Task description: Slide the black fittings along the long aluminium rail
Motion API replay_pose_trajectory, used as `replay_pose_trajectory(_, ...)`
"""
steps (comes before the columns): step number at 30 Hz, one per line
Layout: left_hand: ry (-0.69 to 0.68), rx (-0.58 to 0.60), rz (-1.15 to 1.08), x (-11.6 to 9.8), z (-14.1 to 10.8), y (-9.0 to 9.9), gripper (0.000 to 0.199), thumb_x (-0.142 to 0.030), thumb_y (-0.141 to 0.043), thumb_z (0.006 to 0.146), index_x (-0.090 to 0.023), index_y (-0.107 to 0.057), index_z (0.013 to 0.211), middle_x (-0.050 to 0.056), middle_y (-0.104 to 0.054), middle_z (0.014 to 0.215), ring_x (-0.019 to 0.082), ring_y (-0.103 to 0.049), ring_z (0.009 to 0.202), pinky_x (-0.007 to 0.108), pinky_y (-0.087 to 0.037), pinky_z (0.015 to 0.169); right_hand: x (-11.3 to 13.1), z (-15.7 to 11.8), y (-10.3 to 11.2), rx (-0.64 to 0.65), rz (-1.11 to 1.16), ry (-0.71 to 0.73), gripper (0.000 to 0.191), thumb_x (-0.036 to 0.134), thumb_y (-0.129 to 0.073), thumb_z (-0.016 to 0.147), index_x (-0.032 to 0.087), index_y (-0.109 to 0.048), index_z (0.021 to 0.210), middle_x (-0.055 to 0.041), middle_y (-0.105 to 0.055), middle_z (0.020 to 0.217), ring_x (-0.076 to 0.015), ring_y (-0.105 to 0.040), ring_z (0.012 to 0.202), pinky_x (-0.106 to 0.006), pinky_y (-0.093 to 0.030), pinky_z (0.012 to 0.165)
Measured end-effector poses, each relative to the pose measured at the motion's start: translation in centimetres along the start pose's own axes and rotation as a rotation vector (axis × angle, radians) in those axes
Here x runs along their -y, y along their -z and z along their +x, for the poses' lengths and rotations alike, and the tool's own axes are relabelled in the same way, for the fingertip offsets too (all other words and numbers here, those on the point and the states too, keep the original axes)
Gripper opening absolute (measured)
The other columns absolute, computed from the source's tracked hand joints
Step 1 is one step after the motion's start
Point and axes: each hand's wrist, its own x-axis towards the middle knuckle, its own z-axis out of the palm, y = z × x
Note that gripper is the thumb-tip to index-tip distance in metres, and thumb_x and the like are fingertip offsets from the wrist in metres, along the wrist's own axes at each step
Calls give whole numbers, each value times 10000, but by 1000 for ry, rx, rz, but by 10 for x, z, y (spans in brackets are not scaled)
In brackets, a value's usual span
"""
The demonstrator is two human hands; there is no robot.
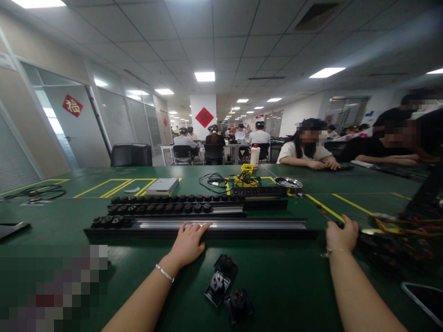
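My left hand [189, 242] lies with its fingers stretched out over the front edge of a long black metal channel [249, 234]. At the channel's left end sit several round black socket-like modules [110, 221]; its pale inside strip shows along the rest. Three loose black square-plated modules [217, 287] lie on the table just in front of it. Off the channel's right end, my right hand [342, 236] is curled closed beside a tangle of coloured wires [398, 226]. What its fingers hold, if anything, cannot be made out.
Behind the channel are more black strips [176, 208] fitted with modules. Farther back stand a white box [162, 186], black cables [216, 180], a yellow bin [247, 169], a metal dish [289, 183] and a bottle [254, 156]. A phone-like device [425, 299] lies right. A person [304, 147] sits across.
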Motion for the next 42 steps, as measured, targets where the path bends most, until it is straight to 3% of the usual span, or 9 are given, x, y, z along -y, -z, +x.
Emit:
replay_pose_trajectory(4, 7, 8, 1, 0, -1, -1, 608, -276, -462, 760, -327, -336, 1352, 30, -563, 1155, 218, -459, 1117, 457, -142, 1079, 9, -2, 0, -29, 85, -65, 575, 306, -410, 773, 141, -417, 1323, -113, -224, 1479, -265, -280, 1313, -279, -226, 1056)
replay_pose_trajectory(11, 9, -128, -121, 10, 1, -1, 468, -233, -450, 768, -286, -499, 1230, 20, -564, 1197, 188, -463, 1139, 378, -288, 1043, 21, -14, -11, 99, -83, 183, 547, 306, -392, 772, 141, -472, 1287, -101, -391, 1405, -249, -351, 1277, -382, -262, 1066)
replay_pose_trajectory(14, 177, -316, -113, 22, 3, 3, 410, -242, -429, 784, -265, -545, 1177, 37, -549, 1223, 201, -436, 1181, 376, -305, 1044, 28, -24, -20, 169, -253, 336, 509, 330, -380, 794, 175, -502, 1264, -82, -413, 1395, -259, -287, 1312, -482, -231, 1065)
replay_pose_trajectory(18, 544, -517, -18, 50, 5, 9, 455, -289, -414, 797, -216, -482, 1241, 86, -387, 1399, 259, -263, 1325, 454, -231, 1078, 32, -31, -26, 298, -450, 325, 442, 400, -358, 813, 285, -578, 1179, -12, -424, 1394, -285, -237, 1329, -591, -204, 1030)
replay_pose_trajectory(21, 857, -500, -35, 85, 3, 12, 560, -352, -416, 779, -127, -406, 1292, 172, -270, 1450, 326, -195, 1350, 513, -250, 1044, 32, -30, -26, 317, -493, 314, 462, 407, -332, 821, 296, -571, 1199, -2, -414, 1403, -289, -231, 1329, -579, -230, 1021)
replay_pose_trajectory(26, 1002, -375, 23, 155, -10, 18, 677, -393, -438, 731, -37, -359, 1302, 247, -216, 1454, 386, -152, 1351, 544, -210, 1047, 29, -32, -28, 297, -548, 329, 456, 374, -302, 839, 309, -561, 1209, 3, -437, 1386, -286, -226, 1331, -620, -167, 1024)
replay_pose_trajectory(29, 1061, -276, -18, 181, -17, 23, 700, -393, -455, 696, -42, -373, 1297, 237, -261, 1437, 419, -210, 1321, 554, -249, 1023, 30, -36, -29, 266, -579, 390, 457, 305, -261, 859, 289, -561, 1203, 7, -475, 1355, -242, -244, 1332, -595, -97, 1056)
replay_pose_trajectory(34, 996, -229, 2, 181, -21, 29, 660, -377, -458, 686, -10, -441, 1234, 270, -356, 1359, 408, -289, 1282, 495, -314, 1001, 35, -40, -29, 314, -562, 427, 493, 249, -222, 858, 188, -551, 1221, -45, -500, 1331, -195, -356, 1277, -493, -142, 1088)
replay_pose_trajectory(42, 1021, -226, 11, 169, -21, 31, 556, -364, -383, 749, -50, -475, 1199, 239, -393, 1307, 408, -370, 1198, 511, -361, 936, 38, -39, -28, 310, -559, 401, 504, 259, -225, 845, 200, -557, 1220, -25, -493, 1339, -193, -369, 1272, -464, -181, 1081)
